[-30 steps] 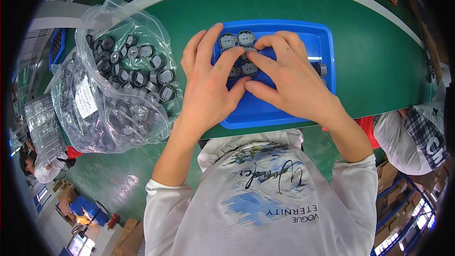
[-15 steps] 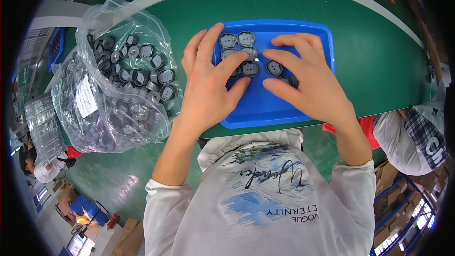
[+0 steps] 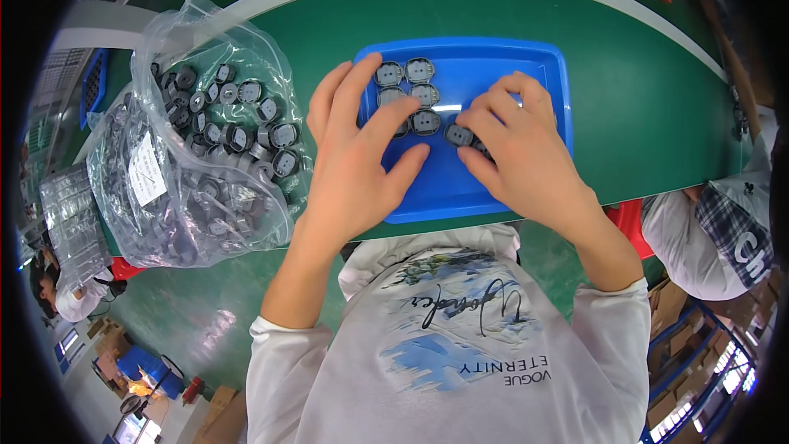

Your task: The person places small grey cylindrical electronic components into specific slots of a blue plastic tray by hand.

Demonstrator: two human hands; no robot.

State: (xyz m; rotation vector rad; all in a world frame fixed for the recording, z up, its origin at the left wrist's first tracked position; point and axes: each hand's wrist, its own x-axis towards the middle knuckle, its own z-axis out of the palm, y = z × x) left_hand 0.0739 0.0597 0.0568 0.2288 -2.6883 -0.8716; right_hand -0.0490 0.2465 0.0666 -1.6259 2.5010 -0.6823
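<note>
A blue tray (image 3: 493,51) holds several small rounded grey plastic parts. Grouped at its left side are two columns of them, such as the grey part (image 3: 419,70) at the far end. My left hand (image 3: 357,152) spreads over the tray's left rim with fingers apart; its forefinger rests over the columns and hides some pieces. Toward the middle, my right hand (image 3: 526,144) has thumb and fingers closed round a darker grey plastic part (image 3: 458,135). Another dark piece shows partly beneath that hand.
On the left lies a large clear plastic bag (image 3: 189,222) full of similar grey parts, with a white label (image 3: 148,171). The green table (image 3: 649,115) runs under everything. A person in white sleeves (image 3: 690,238) sits at the right.
My right hand has moved left and its fingers have drawn together round the dark grey part, which has shifted toward the columns. My left thumb and forefinger have spread slightly.
</note>
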